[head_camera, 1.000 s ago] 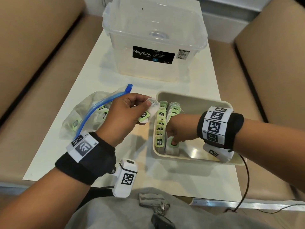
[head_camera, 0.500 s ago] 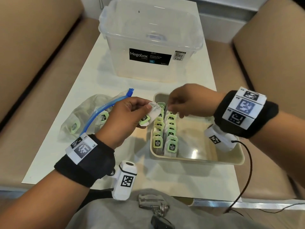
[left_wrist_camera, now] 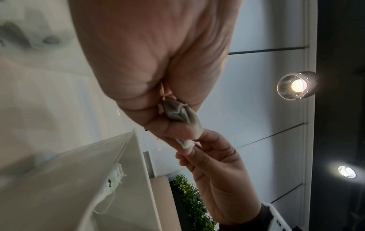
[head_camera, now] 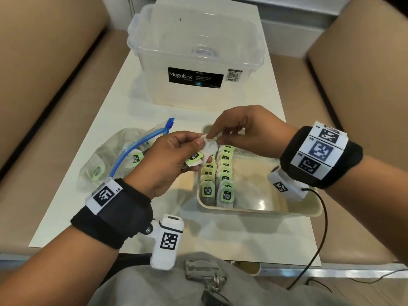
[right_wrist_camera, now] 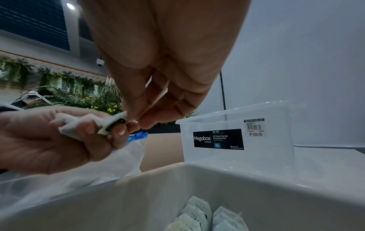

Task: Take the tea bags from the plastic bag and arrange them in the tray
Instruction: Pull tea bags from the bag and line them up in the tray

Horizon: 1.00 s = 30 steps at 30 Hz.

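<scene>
My left hand (head_camera: 197, 145) holds a small bunch of tea bags (head_camera: 195, 159) with green tags above the left edge of the beige tray (head_camera: 265, 212). My right hand (head_camera: 212, 138) has come across and pinches the top of a white tea bag (head_camera: 209, 148) in that bunch; the pinch shows in the left wrist view (left_wrist_camera: 186, 144). Two rows of tea bags (head_camera: 217, 177) stand in the tray's left part. The clear plastic bag (head_camera: 103, 160) with a blue zip lies left of the tray, a few tea bags inside.
A clear Megabox storage box (head_camera: 196, 60) with its lid on stands behind the tray on the white table (head_camera: 220, 239). Tan seat cushions flank the table. The tray's right half (head_camera: 276, 180) holds no tea bags. A cable hangs from my right wrist.
My right hand has lifted out of the tray, moved up and left to my left hand, and taken hold of a tea bag there. The left hand has hardly moved.
</scene>
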{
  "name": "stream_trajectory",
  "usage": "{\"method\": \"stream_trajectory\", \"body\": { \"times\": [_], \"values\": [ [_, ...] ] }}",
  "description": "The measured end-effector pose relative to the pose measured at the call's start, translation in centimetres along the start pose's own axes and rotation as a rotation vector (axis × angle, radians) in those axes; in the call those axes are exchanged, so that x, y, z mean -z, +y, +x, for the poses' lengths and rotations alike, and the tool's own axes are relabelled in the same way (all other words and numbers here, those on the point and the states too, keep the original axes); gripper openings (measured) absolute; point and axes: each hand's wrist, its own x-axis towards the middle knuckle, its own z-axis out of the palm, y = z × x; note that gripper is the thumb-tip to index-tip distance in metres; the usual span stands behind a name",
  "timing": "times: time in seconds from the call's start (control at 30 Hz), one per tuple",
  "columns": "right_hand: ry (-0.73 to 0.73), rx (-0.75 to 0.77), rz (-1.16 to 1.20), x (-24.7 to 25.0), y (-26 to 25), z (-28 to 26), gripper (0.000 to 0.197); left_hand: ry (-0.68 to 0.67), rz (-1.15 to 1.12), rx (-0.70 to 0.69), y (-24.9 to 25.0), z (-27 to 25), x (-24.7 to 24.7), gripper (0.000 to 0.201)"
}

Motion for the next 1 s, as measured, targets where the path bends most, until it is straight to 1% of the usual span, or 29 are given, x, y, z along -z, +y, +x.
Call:
{"method": "stream_trajectory", "body": {
  "times": [0.2, 0.33, 0.47, 0.57, 0.67, 0.8, 0.9, 1.0],
  "values": [
    [0.086, 0.07, -0.057, 0.0, 0.3, 0.3, 0.022, -0.042, -0.029, 0.029, 0.4, 0.0, -0.5, 0.009],
    [0.083, 0.125, -0.093, 0.2, -0.1, 0.3, 0.02, -0.033, -0.038, 0.038, 0.5, 0.3, -0.6, 0.011],
    [0.071, 0.117, -0.099, 1.0, 0.0, 0.1, 0.014, -0.037, -0.036, 0.036, 0.6, 0.3, -0.7, 0.014],
    [0.081, 0.017, -0.096, 2.0, 0.6, -0.2, 0.01, -0.025, -0.016, 0.036, 0.4, 0.5, -0.5, 0.021],
    [0.062, -0.126, -0.126, 3.2, 1.6, -0.5, 0.01, 0.005, -0.01, 0.041, 0.0, 0.8, -0.2, 0.019],
    [-0.019, -0.284, -0.299, 3.9, 3.0, -0.5, 0.01, 0.017, -0.009, 0.073, -0.2, 1.1, -0.1, 0.02],
    [-0.077, -0.324, -0.458, 3.2, 4.1, -0.3, 0.009, 0.013, 0.026, 0.096, -0.3, 1.1, -0.2, 0.022],
    [-0.142, -0.395, -0.544, 2.3, 5.0, 0.0, 0.01, 0.016, 0.027, 0.118, -0.3, 1.1, -0.3, 0.025]
  ]
}}
